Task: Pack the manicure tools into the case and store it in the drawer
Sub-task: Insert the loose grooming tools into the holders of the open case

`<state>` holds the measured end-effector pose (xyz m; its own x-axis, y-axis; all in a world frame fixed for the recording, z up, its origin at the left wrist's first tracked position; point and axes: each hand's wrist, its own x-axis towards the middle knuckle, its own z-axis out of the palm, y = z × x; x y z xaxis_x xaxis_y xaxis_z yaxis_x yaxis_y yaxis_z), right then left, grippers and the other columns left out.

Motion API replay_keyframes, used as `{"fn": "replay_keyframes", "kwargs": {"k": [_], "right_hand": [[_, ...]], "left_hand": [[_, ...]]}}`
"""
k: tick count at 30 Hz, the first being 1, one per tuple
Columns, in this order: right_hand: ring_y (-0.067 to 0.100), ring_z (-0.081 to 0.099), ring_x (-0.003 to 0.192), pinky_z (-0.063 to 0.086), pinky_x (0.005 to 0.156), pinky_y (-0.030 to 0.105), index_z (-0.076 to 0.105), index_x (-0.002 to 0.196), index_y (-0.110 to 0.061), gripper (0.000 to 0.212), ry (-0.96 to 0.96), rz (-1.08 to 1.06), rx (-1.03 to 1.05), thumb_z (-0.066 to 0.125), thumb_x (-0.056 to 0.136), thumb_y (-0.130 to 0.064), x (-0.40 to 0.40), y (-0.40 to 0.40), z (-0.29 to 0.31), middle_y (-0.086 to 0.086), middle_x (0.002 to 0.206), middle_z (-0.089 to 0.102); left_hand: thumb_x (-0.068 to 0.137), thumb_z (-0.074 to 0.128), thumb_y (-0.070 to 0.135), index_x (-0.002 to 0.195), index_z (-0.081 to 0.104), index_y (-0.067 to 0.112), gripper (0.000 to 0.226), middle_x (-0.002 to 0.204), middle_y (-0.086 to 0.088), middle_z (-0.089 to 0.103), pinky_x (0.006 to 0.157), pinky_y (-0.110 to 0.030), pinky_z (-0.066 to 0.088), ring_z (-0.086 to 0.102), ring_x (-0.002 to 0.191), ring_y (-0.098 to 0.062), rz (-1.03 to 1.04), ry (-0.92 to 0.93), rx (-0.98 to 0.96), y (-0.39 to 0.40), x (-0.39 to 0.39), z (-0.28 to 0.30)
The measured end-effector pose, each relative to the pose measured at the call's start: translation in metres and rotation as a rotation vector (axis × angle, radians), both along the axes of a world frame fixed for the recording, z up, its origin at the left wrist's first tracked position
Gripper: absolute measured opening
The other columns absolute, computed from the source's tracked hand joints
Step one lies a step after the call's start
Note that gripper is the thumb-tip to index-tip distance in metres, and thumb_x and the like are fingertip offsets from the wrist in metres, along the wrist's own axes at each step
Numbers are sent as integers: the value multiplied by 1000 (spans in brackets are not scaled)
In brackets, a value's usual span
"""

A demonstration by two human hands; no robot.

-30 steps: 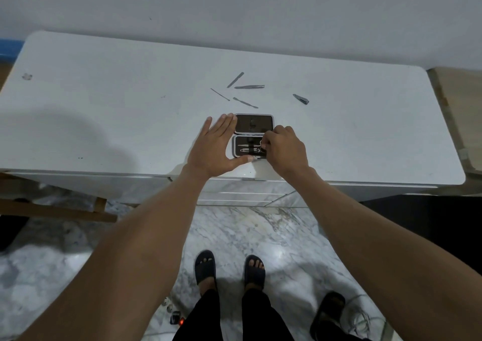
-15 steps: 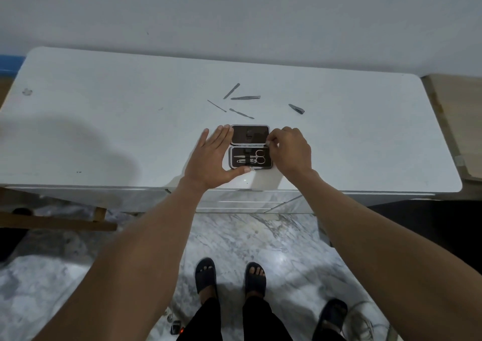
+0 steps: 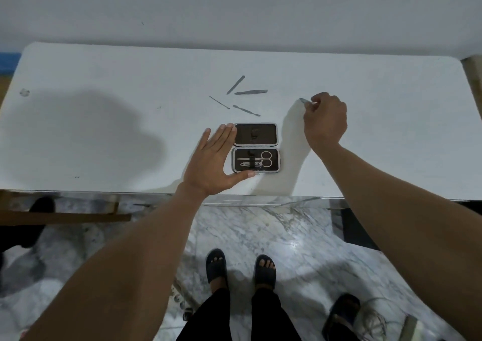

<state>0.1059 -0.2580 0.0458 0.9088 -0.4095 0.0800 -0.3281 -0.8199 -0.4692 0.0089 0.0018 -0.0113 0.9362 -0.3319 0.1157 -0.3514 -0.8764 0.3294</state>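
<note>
While the left hand [image 3: 212,162] lies flat, fingers spread, bracing the open case [image 3: 256,149], the right hand [image 3: 324,119] fingers pinch a small tool [image 3: 303,101] beyond it; lift it cleanly.

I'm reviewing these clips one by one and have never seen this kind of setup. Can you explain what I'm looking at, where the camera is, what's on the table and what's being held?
There is no machine here: a person wears a camera on the head, so the single view looks down over both bare arms. The left hand lies flat and open on the white table, against the left side of an open case. Scissors are already strapped into its near half. The right hand has closed its grip on a small metal tool to the right. Four slim tools lie loose beyond the case. Below the table edge you see the person's sandalled feet on a marble floor.
</note>
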Motion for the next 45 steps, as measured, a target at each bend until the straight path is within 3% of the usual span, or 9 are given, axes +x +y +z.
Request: {"fn": "replay_keyframes", "kwargs": {"k": [5,11,20,28,34,45], "right_hand": [[31,49,118,40,70,36,64,118,-15,26,76,-11,-51,58,95,-27,7,-4,-6,12,120,56],[31,52,110,40,67,36,70,110,-18,20,118,-22,-23,56,96,-21,11,-4,-14,10,109,61],[23,64,96,45,68,28,74,99,-27,13,-17,83,224,65,90,-29,-9,3,-6,1,97,70],[16,61,79,51,76,33,76,95,-17,13,-67,284,256,70,87,-25,-56,23,6,2,87,73],[20,63,90,47,78,29,75,102,-19,16,-5,425,152,68,88,-20,-90,29,-2,4,96,71],[24,56,101,38,74,30,75,106,-21,18,73,454,81,64,92,-20,-96,41,-7,7,100,66]], "left_hand": [[84,50,86,162,26,6,114,170,-7,26,131,-47,12,19,159,-18,2,-12,-14,0,1,-1],[85,48,86,163,23,7,114,171,-6,23,131,-47,11,15,160,-18,-5,10,-2,0,1,1],[84,42,89,163,24,7,115,171,-5,24,132,-45,9,17,160,-18,-4,20,-13,0,2,3],[82,38,92,163,24,7,117,170,-7,25,132,-44,7,18,159,-19,-5,39,5,0,1,6],[83,37,91,163,23,7,117,170,-8,25,132,-42,5,18,159,-20,-2,41,9,-1,0,6],[84,43,88,164,20,8,115,171,-8,23,132,-44,5,16,160,-20,-10,48,26,0,1,5]]}}
